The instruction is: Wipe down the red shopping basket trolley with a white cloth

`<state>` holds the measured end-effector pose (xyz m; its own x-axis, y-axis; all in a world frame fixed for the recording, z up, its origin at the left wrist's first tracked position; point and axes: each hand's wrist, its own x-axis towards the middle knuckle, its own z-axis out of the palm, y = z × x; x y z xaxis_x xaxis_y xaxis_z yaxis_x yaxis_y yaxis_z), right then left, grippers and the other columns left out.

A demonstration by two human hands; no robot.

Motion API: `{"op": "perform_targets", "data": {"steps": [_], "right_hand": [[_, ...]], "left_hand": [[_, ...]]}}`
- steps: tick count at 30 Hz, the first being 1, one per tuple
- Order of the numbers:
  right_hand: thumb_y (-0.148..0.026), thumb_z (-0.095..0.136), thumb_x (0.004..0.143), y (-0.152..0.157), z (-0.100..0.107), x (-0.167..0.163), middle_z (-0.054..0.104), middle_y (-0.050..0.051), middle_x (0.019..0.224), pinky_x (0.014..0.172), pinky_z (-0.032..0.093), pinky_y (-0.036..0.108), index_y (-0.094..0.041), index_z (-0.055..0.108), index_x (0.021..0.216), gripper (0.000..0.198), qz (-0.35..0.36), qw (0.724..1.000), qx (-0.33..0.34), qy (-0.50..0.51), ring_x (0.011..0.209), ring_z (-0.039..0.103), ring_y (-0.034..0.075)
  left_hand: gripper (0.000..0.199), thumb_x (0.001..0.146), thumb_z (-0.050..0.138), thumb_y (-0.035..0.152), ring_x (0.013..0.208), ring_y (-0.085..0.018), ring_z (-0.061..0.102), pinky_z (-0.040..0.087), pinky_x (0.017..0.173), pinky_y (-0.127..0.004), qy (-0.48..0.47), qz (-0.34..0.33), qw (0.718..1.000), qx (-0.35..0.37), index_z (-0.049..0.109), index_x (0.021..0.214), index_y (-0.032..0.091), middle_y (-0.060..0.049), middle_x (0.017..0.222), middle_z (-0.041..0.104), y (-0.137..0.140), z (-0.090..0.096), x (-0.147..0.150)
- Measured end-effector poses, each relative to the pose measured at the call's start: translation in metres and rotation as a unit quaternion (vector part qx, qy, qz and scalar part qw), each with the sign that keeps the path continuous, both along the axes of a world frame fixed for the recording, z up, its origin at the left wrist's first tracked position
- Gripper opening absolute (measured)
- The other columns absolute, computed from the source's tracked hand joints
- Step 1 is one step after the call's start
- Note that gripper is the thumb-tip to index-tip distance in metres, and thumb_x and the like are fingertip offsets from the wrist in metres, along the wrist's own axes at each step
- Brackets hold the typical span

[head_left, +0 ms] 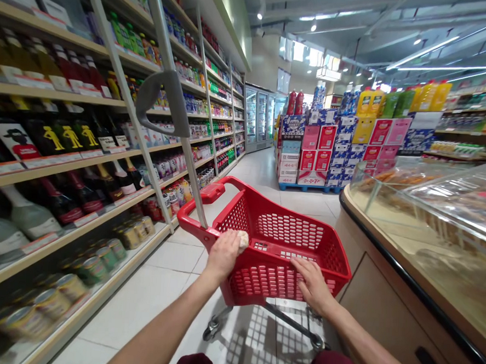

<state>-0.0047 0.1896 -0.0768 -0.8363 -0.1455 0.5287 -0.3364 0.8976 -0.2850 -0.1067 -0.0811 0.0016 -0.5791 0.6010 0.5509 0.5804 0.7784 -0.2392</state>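
A red plastic shopping cart [289, 229] with perforated walls stands in front of me, sideways to my view. My left hand [224, 253] is closed on a crumpled whitish cloth [243, 241], at the near rim close to the handle end. Most of the cloth is hidden under the fingers. Farther right, my right hand [313, 282] grips the same rim, fingers over the top edge and thumb on the outer side. A metal pole [192, 173] with a grey plastic loop [165, 103] rises from the cart's handle end.
Shelves [59, 151] of bottles and cans run along the left. A glass-topped food counter [386, 256] stands close on the right. Ahead, stacked drink cartons [314, 153] sit on a blue pallet [304, 188], with glass-door fridges [261, 117] behind. Tiled floor [145, 291] lies beneath.
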Motion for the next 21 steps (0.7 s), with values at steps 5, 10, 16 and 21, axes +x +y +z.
{"op": "perform_targets", "data": {"steps": [5, 10, 16, 21], "right_hand": [[-0.006, 0.036, 0.064, 0.011, 0.000, 0.001, 0.052, 0.008, 0.123, 0.095, 0.032, 0.045, -0.018, 0.046, 0.124, 0.062, 0.034, 0.999, 0.009, -0.005, 0.115, 0.043, 0.021], [-0.014, 0.040, 0.070, -0.005, 0.018, 0.002, 0.054, 0.010, 0.120, 0.096, 0.031, 0.048, -0.017, 0.049, 0.121, 0.051, -0.009, 0.998, -0.053, -0.022, 0.113, 0.045, 0.023], [-0.021, 0.044, 0.076, -0.090, 0.055, -0.028, 0.033, 0.011, 0.137, 0.102, 0.028, 0.039, -0.014, 0.029, 0.133, 0.060, 0.081, 0.984, -0.162, 0.002, 0.126, 0.029, 0.018], [-0.022, 0.055, 0.069, -0.132, 0.061, -0.054, 0.035, 0.014, 0.136, 0.099, 0.026, 0.048, -0.015, 0.037, 0.128, 0.062, 0.013, 0.989, -0.141, -0.033, 0.125, 0.030, 0.024]], "left_hand": [[0.035, 0.080, 0.039, 0.010, 0.106, -0.019, 0.053, 0.040, 0.094, -0.036, -0.030, -0.046, 0.998, -0.003, 0.051, 0.112, 0.014, -0.011, 0.113, 0.059, 0.003, 0.001, 0.000], [0.031, 0.081, 0.039, 0.014, 0.104, -0.021, 0.054, 0.039, 0.094, -0.039, -0.080, 0.014, 0.993, 0.088, 0.054, 0.108, 0.014, -0.012, 0.111, 0.060, -0.002, 0.015, 0.003], [0.040, 0.080, 0.035, 0.016, 0.111, -0.016, 0.049, 0.033, 0.099, -0.040, -0.164, -0.038, 0.982, 0.088, 0.044, 0.119, 0.016, -0.008, 0.120, 0.055, 0.033, 0.007, 0.019], [0.043, 0.077, 0.038, 0.016, 0.119, -0.021, 0.039, 0.027, 0.099, -0.045, -0.137, -0.016, 0.990, 0.028, 0.044, 0.120, 0.017, -0.010, 0.128, 0.047, -0.004, 0.026, 0.005]]}}
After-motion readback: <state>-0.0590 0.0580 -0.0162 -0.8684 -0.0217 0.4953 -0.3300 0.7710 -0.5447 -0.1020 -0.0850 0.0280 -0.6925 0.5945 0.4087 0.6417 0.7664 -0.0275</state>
